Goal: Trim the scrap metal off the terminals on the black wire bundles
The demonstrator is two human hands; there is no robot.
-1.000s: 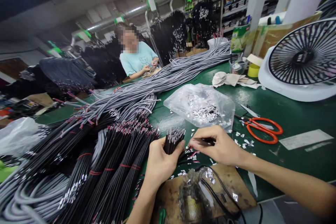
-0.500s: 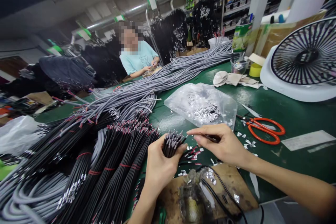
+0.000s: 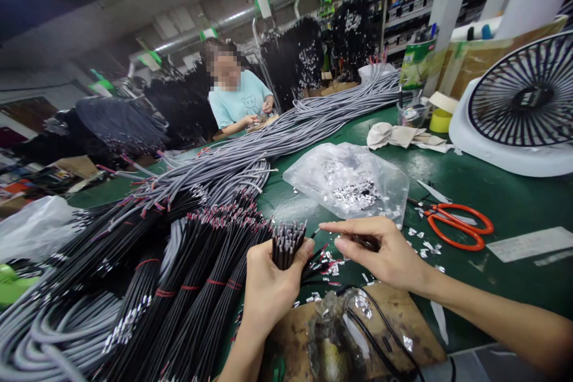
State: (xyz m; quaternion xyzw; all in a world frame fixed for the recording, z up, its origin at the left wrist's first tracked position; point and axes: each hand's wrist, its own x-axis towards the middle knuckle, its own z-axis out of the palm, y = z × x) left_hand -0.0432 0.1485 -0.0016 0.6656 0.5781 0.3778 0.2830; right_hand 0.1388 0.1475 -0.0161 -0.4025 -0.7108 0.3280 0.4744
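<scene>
My left hand (image 3: 271, 286) is wrapped round a bundle of black cables (image 3: 286, 245), their grey-silver ends standing upright above the fingers. To its right, my right hand (image 3: 380, 248) pinches a thin dark piece (image 3: 316, 231) whose tip points at the bundle; most of it is hidden, so its kind is unclear. A small gap separates that tip from the bundle. Loose red-tipped wire ends (image 3: 329, 265) and silver foil scraps (image 3: 432, 246) lie between and around the hands. Behind them rests a clear plastic bag (image 3: 308, 176) holding small silver-and-black pieces.
Tied black cable bundles (image 3: 192, 298) and long grey cables (image 3: 286, 131) cover the left and back. Orange-handled scissors (image 3: 461, 227) and a fan (image 3: 528, 101) are at right. A stained board (image 3: 416, 328) lies in front. Across the table sits a person in a light-blue shirt (image 3: 239, 98).
The bundle in my left hand has shifted slightly left and stands more upright, widening the gap to my right hand. The camera view has moved a little.
</scene>
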